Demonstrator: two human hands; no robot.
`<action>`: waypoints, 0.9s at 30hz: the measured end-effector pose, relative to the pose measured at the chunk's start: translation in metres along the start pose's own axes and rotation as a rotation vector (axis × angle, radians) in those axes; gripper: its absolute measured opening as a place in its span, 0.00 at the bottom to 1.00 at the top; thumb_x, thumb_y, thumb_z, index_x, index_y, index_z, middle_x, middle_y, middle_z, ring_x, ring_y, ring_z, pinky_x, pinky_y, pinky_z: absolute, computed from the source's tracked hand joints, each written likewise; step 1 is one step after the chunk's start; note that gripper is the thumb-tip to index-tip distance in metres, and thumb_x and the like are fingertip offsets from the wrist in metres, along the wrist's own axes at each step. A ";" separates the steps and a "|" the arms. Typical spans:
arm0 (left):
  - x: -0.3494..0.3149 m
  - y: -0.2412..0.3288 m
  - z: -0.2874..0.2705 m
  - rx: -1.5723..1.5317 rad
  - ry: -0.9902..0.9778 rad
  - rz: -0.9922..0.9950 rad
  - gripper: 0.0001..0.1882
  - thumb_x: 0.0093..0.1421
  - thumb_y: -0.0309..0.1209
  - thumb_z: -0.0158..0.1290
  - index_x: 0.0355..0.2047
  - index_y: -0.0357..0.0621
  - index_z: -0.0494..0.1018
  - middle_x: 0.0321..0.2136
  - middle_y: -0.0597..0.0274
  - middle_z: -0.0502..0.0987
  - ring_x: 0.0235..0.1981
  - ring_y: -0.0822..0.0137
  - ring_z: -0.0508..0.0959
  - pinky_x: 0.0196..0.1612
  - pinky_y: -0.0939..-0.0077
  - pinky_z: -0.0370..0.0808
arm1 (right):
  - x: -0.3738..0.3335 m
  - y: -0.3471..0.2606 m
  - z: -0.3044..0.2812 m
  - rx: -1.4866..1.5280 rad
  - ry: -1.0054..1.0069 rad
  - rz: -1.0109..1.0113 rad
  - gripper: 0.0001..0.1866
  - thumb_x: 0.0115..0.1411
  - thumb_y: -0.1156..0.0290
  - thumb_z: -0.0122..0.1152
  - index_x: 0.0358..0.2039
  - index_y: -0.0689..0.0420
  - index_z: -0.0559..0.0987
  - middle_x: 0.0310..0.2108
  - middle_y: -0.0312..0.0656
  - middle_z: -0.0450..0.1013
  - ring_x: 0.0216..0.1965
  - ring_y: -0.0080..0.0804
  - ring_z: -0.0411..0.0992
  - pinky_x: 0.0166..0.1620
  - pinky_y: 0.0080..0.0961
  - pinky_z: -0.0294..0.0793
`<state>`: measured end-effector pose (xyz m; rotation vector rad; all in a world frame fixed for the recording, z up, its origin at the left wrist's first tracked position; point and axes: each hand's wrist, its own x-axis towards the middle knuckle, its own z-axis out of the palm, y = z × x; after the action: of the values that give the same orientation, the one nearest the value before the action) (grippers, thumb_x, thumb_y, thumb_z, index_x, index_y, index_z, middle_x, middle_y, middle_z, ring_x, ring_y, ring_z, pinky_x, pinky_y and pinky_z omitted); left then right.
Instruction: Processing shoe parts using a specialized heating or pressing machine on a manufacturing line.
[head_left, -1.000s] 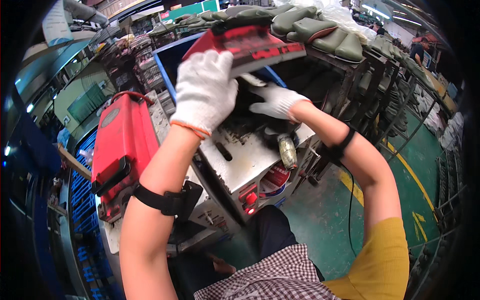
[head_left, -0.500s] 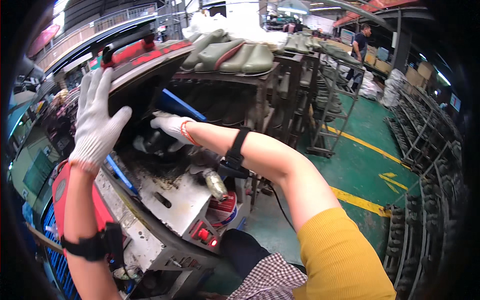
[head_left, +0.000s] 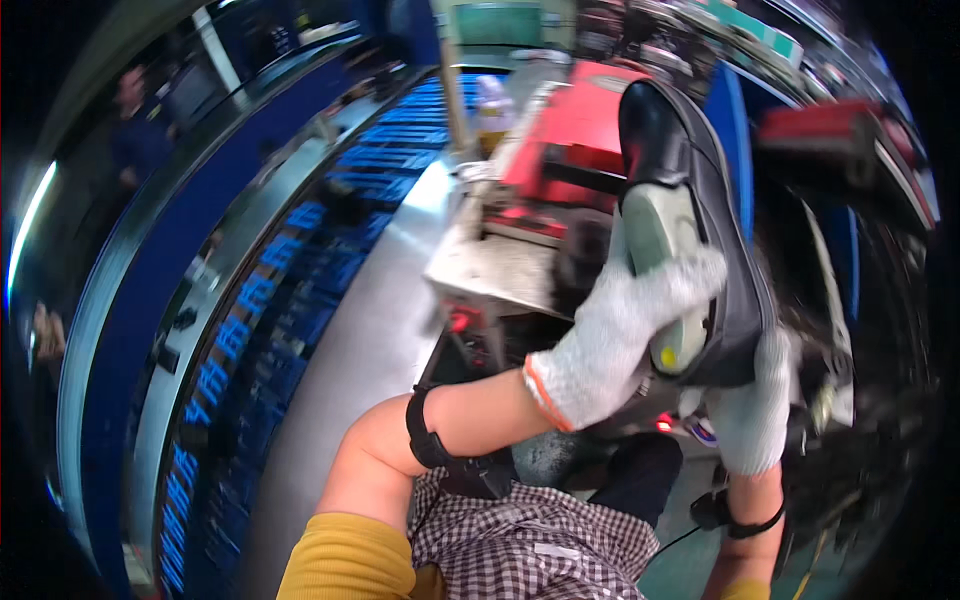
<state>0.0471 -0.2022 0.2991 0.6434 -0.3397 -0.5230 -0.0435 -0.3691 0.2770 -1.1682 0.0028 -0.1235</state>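
Note:
A black shoe (head_left: 742,290) on a pale green shoe last (head_left: 655,225) is held up in front of me, toe pointing away and the last's top facing left. My left hand (head_left: 630,315), in a white knitted glove, is closed round the last, with its thumb across it. My right hand (head_left: 755,415), gloved alike, grips the shoe's near right end; some of its fingers are hidden behind the shoe. Beyond the shoe stands a machine with a red cover (head_left: 595,115) and a pale worktop (head_left: 510,265).
To the left runs a conveyor with blue slats (head_left: 240,310), edged by a smooth metal ledge (head_left: 335,320). A bottle (head_left: 492,110) stands beside the machine. A dark, red-topped machine part (head_left: 835,145) juts out at right. Another person (head_left: 140,135) is at far left.
My view has swung left toward the conveyor. My left hand, earlier open by the red-topped lid, and my right, earlier reaching into the machine, now both hold the shoe on its last.

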 end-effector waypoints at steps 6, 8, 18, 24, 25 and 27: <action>-0.071 0.099 -0.103 0.059 0.462 0.039 0.12 0.62 0.33 0.55 0.45 0.45 0.75 0.34 0.65 0.79 0.33 0.71 0.81 0.40 0.72 0.80 | 0.039 0.036 0.083 -0.629 -0.356 -0.118 0.52 0.67 0.33 0.50 0.73 0.67 0.56 0.66 0.58 0.66 0.51 0.39 0.77 0.45 0.26 0.80; -0.080 0.125 -0.153 0.136 0.581 0.192 0.25 0.61 0.32 0.49 0.58 0.37 0.71 0.49 0.48 0.80 0.47 0.55 0.84 0.56 0.59 0.81 | 0.034 0.055 0.074 -0.458 -0.244 -0.206 0.50 0.67 0.34 0.52 0.72 0.66 0.58 0.62 0.60 0.69 0.45 0.43 0.80 0.39 0.28 0.81; -0.019 0.248 -0.431 0.857 1.178 0.616 0.20 0.51 0.36 0.65 0.43 0.41 0.79 0.36 0.63 0.79 0.39 0.67 0.77 0.48 0.70 0.73 | -0.007 0.072 -0.036 -0.494 0.587 -0.405 0.34 0.75 0.51 0.46 0.72 0.60 0.61 0.51 0.38 0.70 0.41 0.22 0.70 0.40 0.17 0.67; -0.022 0.280 -0.561 1.248 1.689 0.362 0.48 0.57 0.44 0.60 0.71 0.32 0.53 0.65 0.31 0.66 0.65 0.36 0.68 0.67 0.52 0.66 | -0.030 0.095 -0.044 -0.538 0.686 -0.195 0.30 0.75 0.54 0.47 0.70 0.60 0.65 0.45 0.33 0.73 0.39 0.20 0.70 0.38 0.17 0.67; -0.010 0.264 -0.571 1.266 1.675 0.315 0.46 0.61 0.48 0.56 0.71 0.32 0.53 0.65 0.29 0.66 0.65 0.36 0.68 0.66 0.51 0.67 | -0.035 0.094 -0.044 -0.474 0.734 -0.158 0.30 0.75 0.54 0.49 0.69 0.60 0.66 0.44 0.33 0.73 0.38 0.20 0.70 0.38 0.17 0.67; -0.004 0.264 -0.596 1.314 1.669 0.294 0.45 0.64 0.51 0.52 0.71 0.32 0.53 0.64 0.28 0.65 0.65 0.35 0.68 0.66 0.50 0.67 | -0.045 0.097 -0.051 -0.337 0.753 -0.153 0.27 0.73 0.57 0.52 0.66 0.60 0.69 0.42 0.32 0.75 0.36 0.18 0.70 0.36 0.15 0.66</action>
<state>0.4073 0.2634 0.0200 1.9845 0.9183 0.7276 -0.0826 -0.3744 0.1650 -1.3961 0.6193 -0.7140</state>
